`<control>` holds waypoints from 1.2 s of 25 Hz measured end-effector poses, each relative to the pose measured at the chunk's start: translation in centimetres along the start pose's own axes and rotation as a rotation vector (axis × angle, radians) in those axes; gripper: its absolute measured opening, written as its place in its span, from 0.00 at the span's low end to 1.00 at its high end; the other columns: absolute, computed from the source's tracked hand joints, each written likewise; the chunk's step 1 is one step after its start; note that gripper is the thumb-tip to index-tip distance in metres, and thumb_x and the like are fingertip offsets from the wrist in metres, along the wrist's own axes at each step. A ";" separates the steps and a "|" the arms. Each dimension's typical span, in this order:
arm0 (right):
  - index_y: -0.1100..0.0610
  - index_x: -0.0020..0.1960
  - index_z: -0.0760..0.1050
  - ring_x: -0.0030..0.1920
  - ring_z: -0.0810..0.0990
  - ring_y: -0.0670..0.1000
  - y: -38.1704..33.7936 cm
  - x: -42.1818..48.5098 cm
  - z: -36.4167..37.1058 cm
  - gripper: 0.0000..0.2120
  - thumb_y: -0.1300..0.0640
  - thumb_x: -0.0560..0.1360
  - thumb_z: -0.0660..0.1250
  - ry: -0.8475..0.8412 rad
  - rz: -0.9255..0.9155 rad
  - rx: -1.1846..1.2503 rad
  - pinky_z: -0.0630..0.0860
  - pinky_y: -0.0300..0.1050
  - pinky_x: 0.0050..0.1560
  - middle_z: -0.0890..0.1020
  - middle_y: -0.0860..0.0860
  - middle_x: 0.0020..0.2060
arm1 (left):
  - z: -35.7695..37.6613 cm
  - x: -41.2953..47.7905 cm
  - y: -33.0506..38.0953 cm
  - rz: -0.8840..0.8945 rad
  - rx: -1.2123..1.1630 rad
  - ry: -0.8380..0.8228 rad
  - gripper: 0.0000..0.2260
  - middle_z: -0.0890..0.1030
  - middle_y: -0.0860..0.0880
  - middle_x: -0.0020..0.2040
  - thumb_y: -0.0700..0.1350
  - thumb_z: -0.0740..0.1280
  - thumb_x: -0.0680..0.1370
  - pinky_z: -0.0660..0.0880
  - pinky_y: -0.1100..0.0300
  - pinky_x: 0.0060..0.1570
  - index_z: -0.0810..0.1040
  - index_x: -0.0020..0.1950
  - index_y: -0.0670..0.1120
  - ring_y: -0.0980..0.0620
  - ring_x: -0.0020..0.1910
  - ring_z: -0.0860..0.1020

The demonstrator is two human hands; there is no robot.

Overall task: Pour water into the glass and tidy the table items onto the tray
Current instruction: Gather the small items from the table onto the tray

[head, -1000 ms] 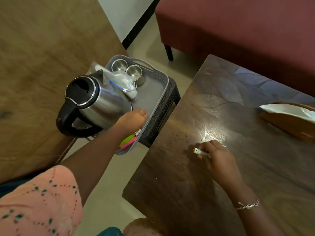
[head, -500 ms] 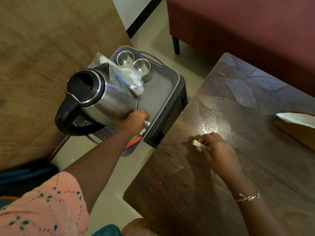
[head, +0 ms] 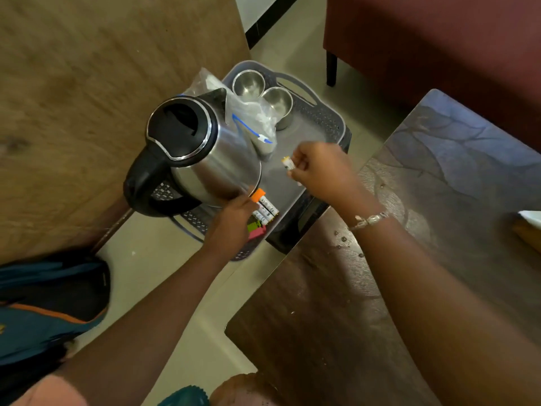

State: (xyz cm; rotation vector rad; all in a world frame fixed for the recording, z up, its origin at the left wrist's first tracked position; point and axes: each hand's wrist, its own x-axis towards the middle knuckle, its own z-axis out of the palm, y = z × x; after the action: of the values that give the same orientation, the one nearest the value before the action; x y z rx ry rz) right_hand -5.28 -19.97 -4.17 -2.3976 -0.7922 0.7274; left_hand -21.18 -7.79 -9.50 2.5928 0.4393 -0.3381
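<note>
Grey plastic tray (head: 330,121) sits under both hands, just left of the bench (head: 424,259) edge. Over the tray's bare middle hovers the right hand (head: 320,171), fingers curled tight, pinching a small battery (head: 287,163) between thumb and fingertips, its yellow end poking out toward the kettle (head: 205,153).

Battery handling: light, rigid, smooth, and round so it rolls. A pinch across the barrel is fine. Probably best laid lengthwise beside the others, not dropped.

Low at the tray's near corner, the left hand (head: 234,222) is right by the kettle base. Its fingertips are on or beside an orange-capped tube (head: 258,196) and a row of batteries (head: 268,212) lying side by side just past it. Gripping or only touching: cannot tell. A green and pink piece (head: 256,228) is partly hidden under that hand.

Kettle is likely heavy if filled, and the steel body is slick. Take it by the black handle (head: 140,183), which points left, away from both hands.

Beyond the right hand, a clear bag (head: 251,118), soft and crinkly, leans at the kettle's spout side. Two steel cups (head: 248,83) touch each other at the tray's far end. Water level inside is not discernible.

Judged step: tidying, with the battery about to go in.
</note>
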 end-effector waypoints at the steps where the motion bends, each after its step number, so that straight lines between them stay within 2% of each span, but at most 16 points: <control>1: 0.60 0.49 0.76 0.49 0.78 0.60 -0.6 1.4 0.8 0.08 0.59 0.72 0.67 -0.040 -0.013 -0.073 0.73 0.48 0.46 0.81 0.58 0.46 | -0.2 -0.9 -0.2 -0.091 0.016 0.005 0.16 0.76 0.37 0.58 0.38 0.61 0.70 0.74 0.47 0.51 0.78 0.56 0.39 0.36 0.54 0.76; 4: 0.62 0.55 0.75 0.54 0.77 0.62 -2.0 3.7 3.3 0.11 0.60 0.73 0.65 -0.182 -0.034 -0.288 0.70 0.48 0.44 0.79 0.61 0.52 | -0.4 -2.5 -0.9 -0.317 0.066 0.007 0.13 0.76 0.39 0.57 0.34 0.61 0.73 0.73 0.48 0.48 0.78 0.56 0.41 0.38 0.54 0.75; 6: 0.64 0.57 0.73 0.56 0.76 0.62 -2.3 4.1 4.7 0.13 0.62 0.73 0.65 -0.263 -0.009 -0.347 0.72 0.50 0.48 0.78 0.62 0.56 | -0.1 -3.1 -1.2 -0.376 0.051 0.016 0.11 0.76 0.40 0.55 0.34 0.61 0.75 0.72 0.49 0.47 0.78 0.54 0.40 0.39 0.53 0.75; 9: 0.65 0.60 0.72 0.60 0.75 0.61 -2.0 4.5 6.2 0.15 0.64 0.74 0.63 -0.310 0.038 -0.385 0.72 0.51 0.55 0.76 0.62 0.59 | 0.7 -3.6 -1.5 -0.369 0.036 0.041 0.12 0.76 0.41 0.56 0.34 0.61 0.75 0.72 0.50 0.48 0.77 0.56 0.41 0.40 0.54 0.75; 15: 0.64 0.61 0.71 0.60 0.74 0.61 -1.5 4.5 7.6 0.15 0.64 0.74 0.64 -0.342 0.117 -0.365 0.72 0.51 0.56 0.76 0.62 0.59 | 1.7 -4.0 -0.8 -0.345 -0.069 0.060 0.12 0.75 0.41 0.56 0.33 0.61 0.75 0.71 0.53 0.50 0.76 0.58 0.39 0.42 0.56 0.73; 21: 0.65 0.60 0.70 0.61 0.73 0.62 -1.1 4.0 7.0 0.14 0.66 0.76 0.58 -0.313 0.040 -0.371 0.70 0.52 0.58 0.74 0.63 0.60 | 2.1 -3.9 -0.4 -0.335 -0.053 0.090 0.14 0.75 0.40 0.58 0.33 0.60 0.76 0.73 0.51 0.54 0.75 0.60 0.40 0.42 0.58 0.73; 24: 0.65 0.56 0.73 0.56 0.75 0.64 0.0 2.5 5.9 0.12 0.67 0.74 0.59 -0.217 -0.082 -0.450 0.73 0.53 0.51 0.77 0.63 0.54 | 2.2 -3.9 0.0 -0.318 -0.048 0.147 0.13 0.76 0.39 0.56 0.34 0.59 0.77 0.73 0.49 0.52 0.74 0.61 0.39 0.40 0.57 0.73; 27: 0.68 0.46 0.76 0.45 0.76 0.66 2.4 -0.4 5.4 0.10 0.72 0.66 0.61 0.064 -0.335 -0.389 0.73 0.54 0.41 0.77 0.65 0.45 | 2.5 -4.1 1.7 -0.224 -0.003 0.217 0.15 0.76 0.39 0.57 0.41 0.58 0.79 0.73 0.48 0.51 0.71 0.64 0.39 0.40 0.57 0.74; 28: 0.67 0.45 0.76 0.44 0.77 0.66 3.5 -1.7 5.3 0.11 0.70 0.65 0.61 0.165 -0.380 -0.373 0.74 0.54 0.40 0.78 0.65 0.45 | 2.7 -4.2 2.7 -0.178 0.021 0.241 0.17 0.76 0.39 0.57 0.45 0.56 0.79 0.73 0.49 0.52 0.71 0.65 0.39 0.40 0.57 0.75; 30: 0.65 0.53 0.76 0.50 0.77 0.65 5.5 -4.5 5.5 0.14 0.66 0.67 0.64 0.284 -0.366 -0.361 0.76 0.53 0.46 0.78 0.63 0.51 | 3.1 -4.5 5.0 -0.096 0.081 0.245 0.23 0.75 0.39 0.61 0.53 0.51 0.80 0.72 0.49 0.57 0.69 0.66 0.38 0.41 0.60 0.74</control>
State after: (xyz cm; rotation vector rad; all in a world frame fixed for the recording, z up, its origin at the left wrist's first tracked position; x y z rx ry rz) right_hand -9.66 -25.11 -10.04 -2.4777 -1.2760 0.0993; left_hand -23.97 -14.57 -8.69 2.7090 0.6483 -0.0706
